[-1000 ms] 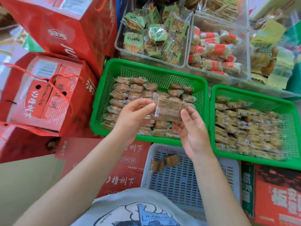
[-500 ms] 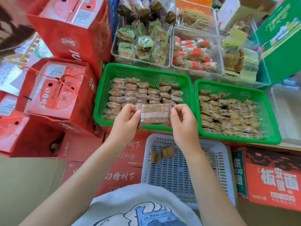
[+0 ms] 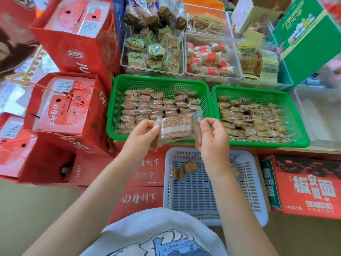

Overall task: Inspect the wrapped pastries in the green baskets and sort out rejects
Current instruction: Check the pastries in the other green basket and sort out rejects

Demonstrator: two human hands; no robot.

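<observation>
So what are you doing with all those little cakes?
A person is checking wrapped pastries one at a time. The left hand and right hand pinch the two ends of one wrapped pastry, holding it up in front of the left green basket. Both that basket and the right green basket are full of them. A few pastries lie in the pale basket below.

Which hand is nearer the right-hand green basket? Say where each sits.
Right. The right hand is beside the right-hand green basket, at its near left corner; the left hand is farther left.
</observation>
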